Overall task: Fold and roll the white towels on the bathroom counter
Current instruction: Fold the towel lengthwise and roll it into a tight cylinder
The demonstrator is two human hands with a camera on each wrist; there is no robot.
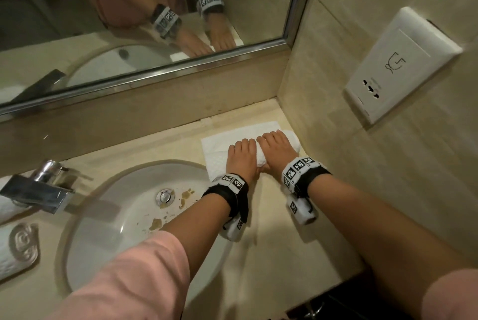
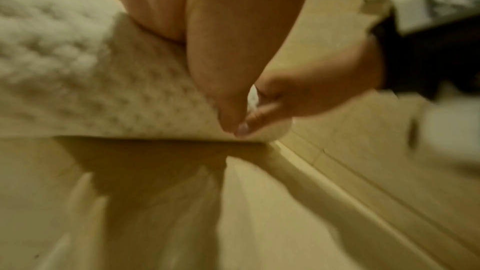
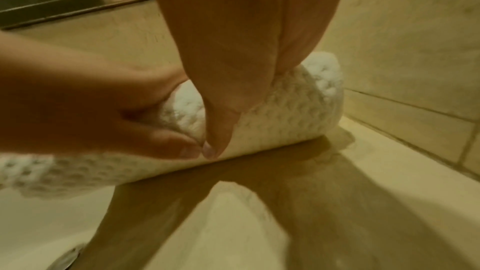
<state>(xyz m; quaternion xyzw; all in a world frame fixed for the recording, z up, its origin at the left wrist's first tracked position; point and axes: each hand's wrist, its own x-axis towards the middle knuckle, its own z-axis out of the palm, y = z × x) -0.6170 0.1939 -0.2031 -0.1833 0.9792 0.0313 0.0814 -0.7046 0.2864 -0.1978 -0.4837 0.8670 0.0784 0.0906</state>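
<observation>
White towel (image 1: 227, 142) lies on the beige counter (image 1: 160, 146) in the far right corner, between the sink (image 1: 108, 205) and the right wall. Its near part is rolled into a cylinder; the far part lies flat, unrolled, toward the mirror (image 1: 144, 35).

Left hand (image 1: 241, 158) sits on top of the roll's left portion, fingers curved over the roll, thumb down the near face. Right hand (image 1: 278, 147) sits just beside it on the right portion, gripping the same way. The two thumbs meet at the near side of the roll, touching, seen in the right wrist view (image 3: 215, 143). The roll's right end (image 3: 324, 81) pokes out past the right hand, close to the wall.

A finished rolled towel (image 1: 18, 247) lies at far left, beside the faucet (image 1: 38, 190).
</observation>
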